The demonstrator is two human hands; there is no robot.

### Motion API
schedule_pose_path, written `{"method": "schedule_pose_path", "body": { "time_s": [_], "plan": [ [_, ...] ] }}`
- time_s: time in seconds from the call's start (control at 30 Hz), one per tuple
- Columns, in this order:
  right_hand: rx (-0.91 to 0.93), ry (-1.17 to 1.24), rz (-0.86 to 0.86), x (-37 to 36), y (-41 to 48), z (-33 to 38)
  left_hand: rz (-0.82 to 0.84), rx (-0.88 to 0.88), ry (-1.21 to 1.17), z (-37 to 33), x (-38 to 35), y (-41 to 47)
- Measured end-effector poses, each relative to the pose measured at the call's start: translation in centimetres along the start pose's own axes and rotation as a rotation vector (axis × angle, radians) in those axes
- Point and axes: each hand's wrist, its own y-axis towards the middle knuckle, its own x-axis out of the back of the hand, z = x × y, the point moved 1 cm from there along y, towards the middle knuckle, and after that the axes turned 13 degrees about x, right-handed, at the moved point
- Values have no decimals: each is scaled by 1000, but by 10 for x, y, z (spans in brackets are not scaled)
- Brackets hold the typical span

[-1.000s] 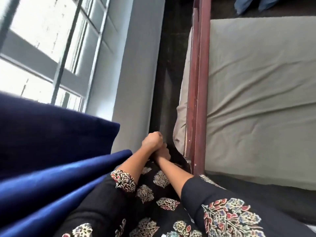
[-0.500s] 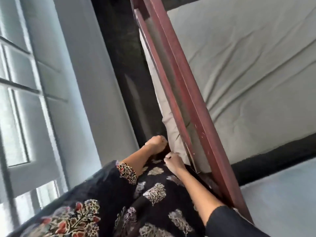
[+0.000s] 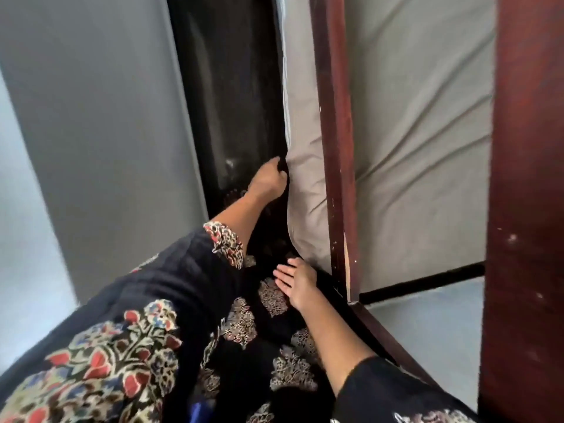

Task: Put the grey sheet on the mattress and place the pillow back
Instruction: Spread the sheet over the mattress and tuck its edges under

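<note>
The grey sheet covers the mattress top with several creases and hangs down its near side. My left hand reaches into the dark gap beside the mattress, and its curled fingers grip the sheet's hanging edge. Lower down, near the mattress corner, my right hand holds nothing, with its fingers straight against my patterned clothing. No pillow is in view.
A dark red wooden bed rail runs along the mattress side, and a thick red post stands at the right. A grey wall closes the narrow dark gap on the left. Pale floor lies beyond the bed's corner.
My right hand has let go and opened, drawing back toward the corner. My left hand has moved further along the mattress side, still gripping the sheet. The view has swung right.
</note>
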Motion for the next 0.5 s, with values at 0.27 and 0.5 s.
{"method": "schedule_pose_path", "body": {
  "time_s": [0.27,0.5],
  "plan": [
    [-138,737,-56,-11,58,1,-63,15,-776,-2,-37,49],
    [-105,565,-73,-11,77,4,-114,59,-735,2,-37,56]
  ]
}}
